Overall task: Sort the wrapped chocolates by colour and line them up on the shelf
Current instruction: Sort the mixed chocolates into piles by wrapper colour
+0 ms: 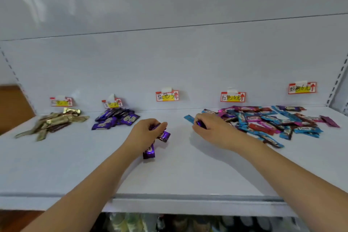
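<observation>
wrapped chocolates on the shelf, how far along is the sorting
Done: a gold-wrapped pile and a purple-wrapped pile sit under their labels. In hand: the left hand grips several purple chocolates; the right hand pinches another purple chocolate. Left: the mixed blue, red and pink heap, and nothing is lined up.

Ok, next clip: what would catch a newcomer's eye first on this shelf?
Probably the jumbled heap of blue, red and pink wrapped chocolates at the right of the white shelf. Next, the two hands mid-shelf: the left hand grips several purple wrapped chocolates, the right hand pinches another purple one. Sorted gold and purple piles lie far left.
</observation>
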`<state>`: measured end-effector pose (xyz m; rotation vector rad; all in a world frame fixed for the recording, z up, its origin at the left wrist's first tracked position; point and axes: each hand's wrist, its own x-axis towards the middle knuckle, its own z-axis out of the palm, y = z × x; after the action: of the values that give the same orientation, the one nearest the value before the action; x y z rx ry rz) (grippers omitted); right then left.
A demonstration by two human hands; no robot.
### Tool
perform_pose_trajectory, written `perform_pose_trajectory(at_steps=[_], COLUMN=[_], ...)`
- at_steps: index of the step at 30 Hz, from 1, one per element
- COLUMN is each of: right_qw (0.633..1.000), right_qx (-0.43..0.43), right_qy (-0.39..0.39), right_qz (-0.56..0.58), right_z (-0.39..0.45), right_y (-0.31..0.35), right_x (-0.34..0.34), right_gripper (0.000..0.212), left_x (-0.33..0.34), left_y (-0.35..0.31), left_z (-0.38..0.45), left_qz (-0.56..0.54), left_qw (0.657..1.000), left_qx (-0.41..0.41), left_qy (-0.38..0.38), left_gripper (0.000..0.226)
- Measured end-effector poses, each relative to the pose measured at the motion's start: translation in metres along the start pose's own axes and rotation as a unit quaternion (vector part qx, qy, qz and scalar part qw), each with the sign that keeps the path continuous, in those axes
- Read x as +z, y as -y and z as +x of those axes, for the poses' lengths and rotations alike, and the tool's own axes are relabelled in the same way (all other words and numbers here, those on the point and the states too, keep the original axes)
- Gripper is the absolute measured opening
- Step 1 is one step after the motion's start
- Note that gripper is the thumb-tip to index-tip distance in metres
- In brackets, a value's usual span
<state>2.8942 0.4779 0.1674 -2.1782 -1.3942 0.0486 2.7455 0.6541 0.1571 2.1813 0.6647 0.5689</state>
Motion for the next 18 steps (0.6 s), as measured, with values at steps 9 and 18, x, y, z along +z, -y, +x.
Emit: perform_pose_trajectory(at_steps=[9, 18], right_qw=[0.969, 0.996], right_qx=[-0.003, 0.053], right_qy=[0.163, 0.026], right_qz=[0.188, 0.071], right_z=[0.019, 0.008], right_y=[0.073, 0.013], right_x=[0.052, 0.053], right_gripper=[0.073, 0.055], left_x=[-0.074, 0.006], left_y=[0.069, 0.026], left_z=[-0.038, -0.047], left_qz=[0.22, 0.333], left_qw=[0.973, 0.931], left_qx=[-0.048, -0.148], left_qy=[-0.051, 0.013], left_gripper=[0.047, 0.109])
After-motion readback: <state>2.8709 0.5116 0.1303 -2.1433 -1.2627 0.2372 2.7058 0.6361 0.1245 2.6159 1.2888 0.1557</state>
